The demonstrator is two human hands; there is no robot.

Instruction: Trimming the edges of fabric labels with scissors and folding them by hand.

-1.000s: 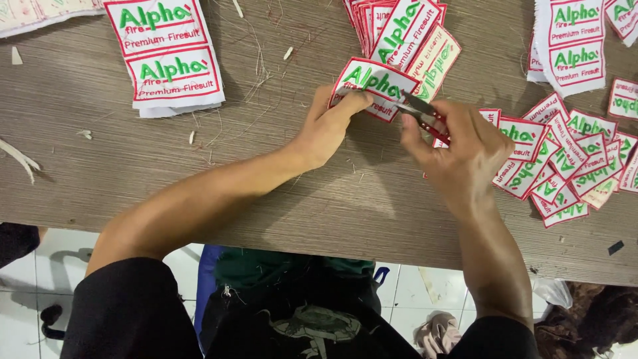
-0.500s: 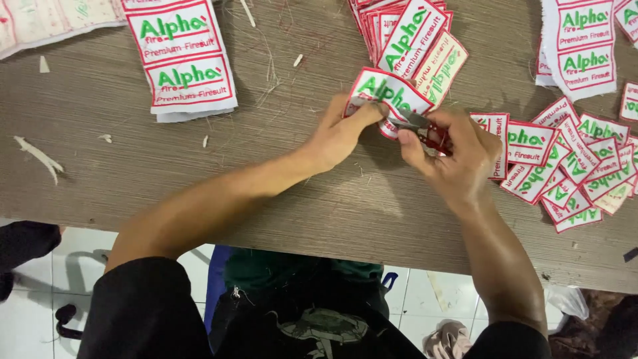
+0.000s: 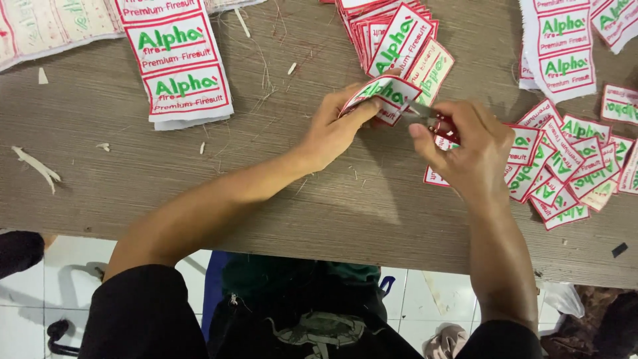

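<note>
A person's left hand (image 3: 332, 129) pinches a white embroidered patch (image 3: 382, 96) with a red border and green lettering, holding it bent just above the wooden table (image 3: 199, 186), while the right hand (image 3: 468, 146) is closed around a small pair of red-handled snips (image 3: 432, 119) whose blades meet the patch's right edge. The risk lies at that edge: the blades work just beside the left fingertips (image 3: 372, 106), so a slip could nick a finger, and a cut drifting inward could bite through the red border stitching and spoil the patch. The curl in the fabric adds to that, since it hides part of the edge from view.

Both forearms reach away from the body across the near table edge and converge at the centre, the left wrist angled right, the right wrist cocked left with the thumb on top. A fanned stack of patches (image 3: 392, 33) lies just beyond the hands, a loose heap of cut patches (image 3: 565, 166) to the right, and an uncut strip of patches (image 3: 176, 60) at far left.
</note>
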